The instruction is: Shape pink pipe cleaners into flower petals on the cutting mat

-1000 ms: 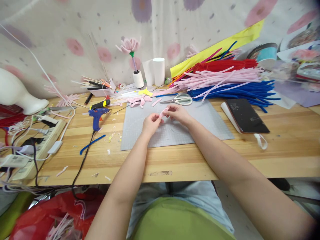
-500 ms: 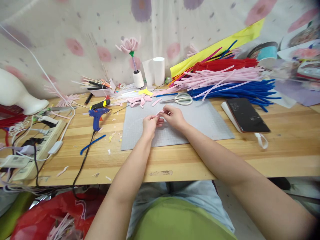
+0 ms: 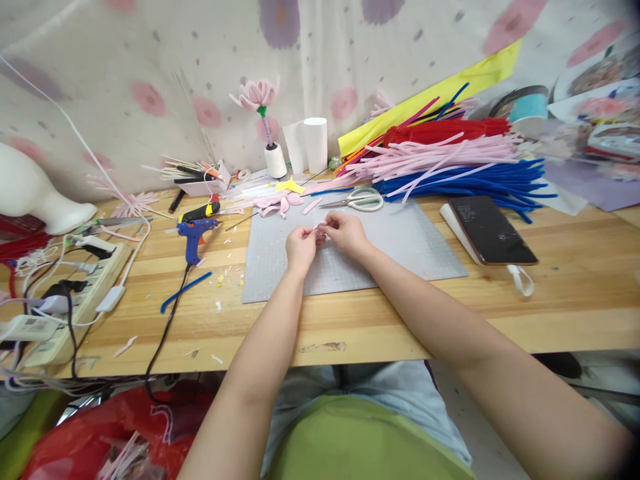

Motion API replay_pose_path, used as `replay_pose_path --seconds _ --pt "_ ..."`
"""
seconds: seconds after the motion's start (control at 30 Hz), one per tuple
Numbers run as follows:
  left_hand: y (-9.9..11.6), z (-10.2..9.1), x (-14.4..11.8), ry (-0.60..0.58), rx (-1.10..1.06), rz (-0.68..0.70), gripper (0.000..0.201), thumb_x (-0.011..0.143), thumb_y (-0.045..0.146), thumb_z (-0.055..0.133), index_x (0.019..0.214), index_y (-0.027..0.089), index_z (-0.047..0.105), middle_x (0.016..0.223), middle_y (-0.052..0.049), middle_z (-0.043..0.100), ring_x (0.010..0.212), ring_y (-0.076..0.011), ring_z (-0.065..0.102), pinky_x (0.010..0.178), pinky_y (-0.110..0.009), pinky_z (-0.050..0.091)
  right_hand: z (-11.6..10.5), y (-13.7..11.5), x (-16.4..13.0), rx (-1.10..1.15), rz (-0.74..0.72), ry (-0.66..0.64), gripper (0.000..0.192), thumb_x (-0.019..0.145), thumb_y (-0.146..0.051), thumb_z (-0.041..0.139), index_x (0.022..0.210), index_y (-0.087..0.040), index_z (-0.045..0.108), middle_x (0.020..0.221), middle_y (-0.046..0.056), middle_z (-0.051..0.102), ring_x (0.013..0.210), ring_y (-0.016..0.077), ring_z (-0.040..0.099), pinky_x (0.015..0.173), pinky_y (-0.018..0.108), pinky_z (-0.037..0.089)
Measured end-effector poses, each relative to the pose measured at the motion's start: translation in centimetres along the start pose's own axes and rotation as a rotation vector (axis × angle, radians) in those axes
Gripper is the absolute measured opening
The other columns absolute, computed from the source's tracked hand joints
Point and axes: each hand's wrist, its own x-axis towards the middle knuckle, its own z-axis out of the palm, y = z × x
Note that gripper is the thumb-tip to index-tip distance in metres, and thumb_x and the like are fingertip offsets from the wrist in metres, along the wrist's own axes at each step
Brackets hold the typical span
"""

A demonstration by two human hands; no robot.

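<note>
My left hand [image 3: 300,245] and my right hand [image 3: 345,231] meet over the grey cutting mat [image 3: 400,247]. Between their fingertips they pinch a short pink pipe cleaner piece [image 3: 317,230], mostly hidden by the fingers. White-handled scissors [image 3: 361,199] lie just beyond my right hand at the mat's far edge. Several finished pink petal pieces [image 3: 277,202] lie at the mat's far left corner.
A blue glue gun [image 3: 193,233] and a power strip [image 3: 75,287] with cables sit left. Piles of pink, blue and red pipe cleaners [image 3: 450,167] fill the back right. A black phone [image 3: 493,230] lies right of the mat. A pink flower [image 3: 257,93] stands in a white holder.
Both hands have drawn closer together and a little toward me, folding the pink piece so that less of it shows between the fingers.
</note>
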Motion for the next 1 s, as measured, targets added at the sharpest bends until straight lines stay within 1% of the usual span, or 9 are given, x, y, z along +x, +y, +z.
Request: replay_pose_path --seconds 0.1,0.2,0.33,0.43,0.6,0.73,0.8,0.93,1.0 --pt "-0.1 0.5 0.1 0.058 -0.051 -0.003 0.015 0.073 0.020 0.059 0.060 0.015 0.053 0.054 0.001 0.061 0.053 -0.0112 0.060 0.060 -0.026 0.049 0.0 -0.5 -0.4 -0.125 -0.040 0.054 0.015 0.074 -0.030 0.052 0.066 -0.019 0.057 0.062 0.000 0.059 0.057 0.0124 0.049 0.055 0.025 0.032" --pt "-0.1 0.6 0.1 0.073 -0.053 -0.024 0.014 0.073 0.019 0.057 0.061 0.015 0.054 0.053 0.001 0.061 0.053 -0.0117 0.061 0.059 -0.026 0.050 0.2 -0.6 -0.5 -0.158 -0.071 0.077 0.015 0.075 -0.031 0.051 0.068 -0.019 0.058 0.063 0.001 0.060 0.060 0.0136 0.050 0.057 0.025 0.033" --pt "-0.1 0.5 0.1 0.048 0.003 0.012 0.014 0.074 0.023 0.057 0.063 0.016 0.054 0.056 -0.001 0.063 0.053 -0.0133 0.061 0.059 -0.029 0.051 0.4 0.1 0.2 0.020 -0.018 0.030 0.015 0.074 -0.032 0.053 0.075 -0.019 0.060 0.069 0.002 0.062 0.063 0.0139 0.054 0.061 0.025 0.038" --pt "0.0 0.4 0.1 -0.006 0.034 -0.002 0.014 0.074 0.025 0.058 0.064 0.015 0.055 0.058 -0.002 0.064 0.054 -0.0146 0.063 0.060 -0.031 0.052 0.4 0.6 0.7 0.115 0.052 0.011 0.011 0.071 -0.027 0.055 0.073 -0.018 0.060 0.069 0.001 0.063 0.064 0.0134 0.054 0.062 0.025 0.039" --pt "0.7 0.3 0.0 -0.105 0.099 -0.089 0.023 0.070 0.031 0.064 0.057 0.014 0.058 0.054 -0.005 0.063 0.051 -0.0154 0.062 0.058 -0.030 0.052 0.4 0.5 0.3 -0.047 0.015 0.065 0.011 0.072 -0.027 0.054 0.066 -0.019 0.058 0.063 0.000 0.060 0.059 0.0131 0.050 0.057 0.025 0.035" --pt "1.3 0.2 -0.3 -0.067 0.076 -0.171 0.023 0.071 0.024 0.063 0.051 0.014 0.055 0.049 -0.004 0.061 0.044 -0.0143 0.059 0.056 -0.031 0.052 0.6 0.1 -0.3 -0.220 -0.091 0.087 0.012 0.074 -0.026 0.052 0.066 -0.020 0.059 0.067 0.002 0.061 0.066 0.0159 0.052 0.061 0.027 0.035" --pt "1.5 0.3 -0.4 -0.052 0.052 -0.194 0.023 0.071 0.021 0.062 0.051 0.013 0.054 0.049 -0.004 0.060 0.043 -0.0137 0.058 0.057 -0.032 0.052 0.6 0.2 -0.2 -0.220 -0.097 0.079 0.013 0.074 -0.028 0.052 0.068 -0.020 0.061 0.070 0.003 0.063 0.068 0.0164 0.053 0.063 0.028 0.036" --pt "1.7 0.2 -0.6 -0.067 0.032 -0.208 0.025 0.071 0.023 0.062 0.050 0.013 0.054 0.049 -0.004 0.060 0.045 -0.0128 0.058 0.057 -0.030 0.051 0.5 0.6 0.1 -0.094 -0.045 0.023 0.017 0.076 -0.033 0.052 0.074 -0.021 0.063 0.073 0.001 0.065 0.067 0.0152 0.055 0.062 0.027 0.038" --pt "1.8 0.1 -0.6 -0.073 0.033 -0.216 0.025 0.072 0.021 0.060 0.049 0.013 0.053 0.049 -0.005 0.060 0.046 -0.0135 0.059 0.058 -0.031 0.051 0.4 0.6 0.1 -0.138 -0.070 0.045 0.018 0.077 -0.033 0.051 0.071 -0.021 0.063 0.072 0.002 0.064 0.069 0.0159 0.054 0.064 0.027 0.038"
